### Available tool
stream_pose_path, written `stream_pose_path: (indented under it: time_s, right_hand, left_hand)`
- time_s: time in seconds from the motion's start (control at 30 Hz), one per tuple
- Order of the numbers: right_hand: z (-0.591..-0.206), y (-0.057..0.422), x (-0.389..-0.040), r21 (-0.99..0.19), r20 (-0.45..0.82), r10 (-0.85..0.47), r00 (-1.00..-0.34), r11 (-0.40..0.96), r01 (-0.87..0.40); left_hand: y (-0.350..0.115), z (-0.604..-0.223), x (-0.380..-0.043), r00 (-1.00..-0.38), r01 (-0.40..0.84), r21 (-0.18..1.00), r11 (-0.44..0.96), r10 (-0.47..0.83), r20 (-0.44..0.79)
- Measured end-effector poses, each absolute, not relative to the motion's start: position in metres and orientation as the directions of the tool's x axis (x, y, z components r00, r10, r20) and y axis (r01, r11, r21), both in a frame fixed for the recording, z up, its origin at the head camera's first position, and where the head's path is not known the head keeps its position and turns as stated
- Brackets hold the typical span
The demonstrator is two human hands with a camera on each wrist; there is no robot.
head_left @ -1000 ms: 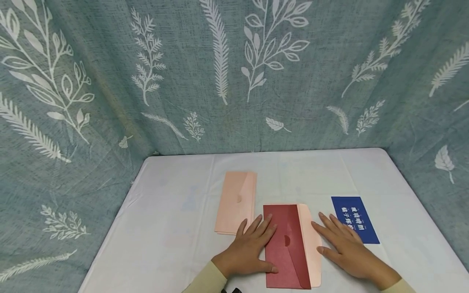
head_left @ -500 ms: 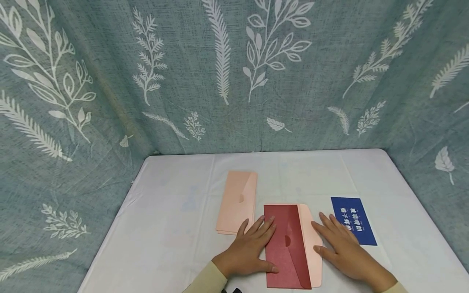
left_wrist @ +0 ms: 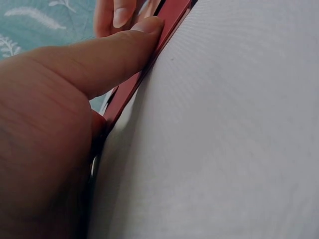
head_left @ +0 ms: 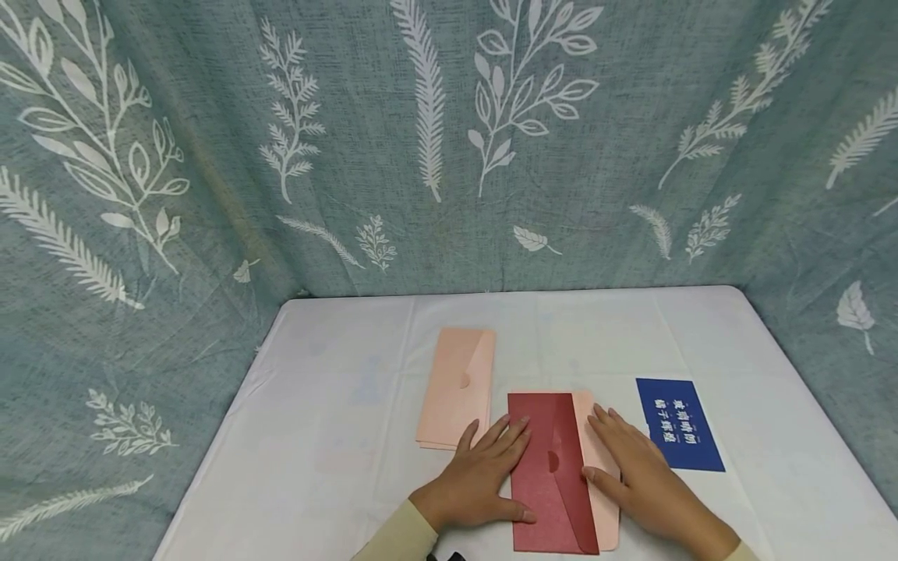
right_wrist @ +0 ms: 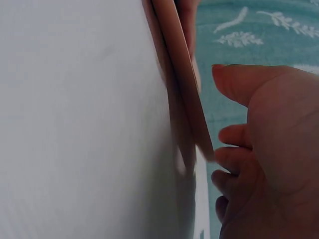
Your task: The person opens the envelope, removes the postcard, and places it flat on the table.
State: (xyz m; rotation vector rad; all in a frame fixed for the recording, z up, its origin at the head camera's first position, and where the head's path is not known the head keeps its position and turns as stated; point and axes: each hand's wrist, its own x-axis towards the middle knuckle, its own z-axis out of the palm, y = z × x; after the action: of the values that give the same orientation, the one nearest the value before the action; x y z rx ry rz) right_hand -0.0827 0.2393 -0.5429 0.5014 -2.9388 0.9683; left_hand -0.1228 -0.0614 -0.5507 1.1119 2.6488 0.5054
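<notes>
A red envelope (head_left: pixel 540 506) lies on the white table in the head view, long side pointing away from me, its tab and slit facing up. Pink paper with rounded corners (head_left: pixel 605 518) sticks out along its right side, with a thin pink edge at the far end. My left hand (head_left: pixel 480 479) rests on the envelope's left part, fingers spread, thumb near the close end; the left wrist view shows that thumb (left_wrist: pixel 119 57) on the red edge. My right hand (head_left: pixel 634 471) reaches over the pink paper, fingers nearly straight, thumb tip at the red envelope's right edge.
Several pink envelopes (head_left: pixel 456 389) lie in a stack farther back on the left. To the right lies a dark blue card (head_left: pixel 680 428) with white characters. A green curtain with white leaf patterns (head_left: pixel 449 140) hangs behind the white-covered table (head_left: pixel 316 436).
My right hand has slid left, off the blue card's corner and farther over the pink paper. The left hand stays on the red envelope.
</notes>
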Motion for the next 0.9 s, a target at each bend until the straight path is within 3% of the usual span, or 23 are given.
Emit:
stream_pose_path:
  time_s: [0.63,0.9]
  right_hand:
    - [-0.548,0.205,-0.081,-0.580,0.013,-0.373,-0.928,0.753,-0.311]
    - [-0.555,0.199,-0.078,-0.521,-0.043,-0.380,-0.924,0.798,-0.304]
  left_hand:
    - [-0.061,-0.553,-0.123,-0.685,0.652,0.389,0.650,0.726,-0.064]
    - [-0.061,-0.553,-0.123,-0.691,0.645,0.387,0.659,0.719,-0.073]
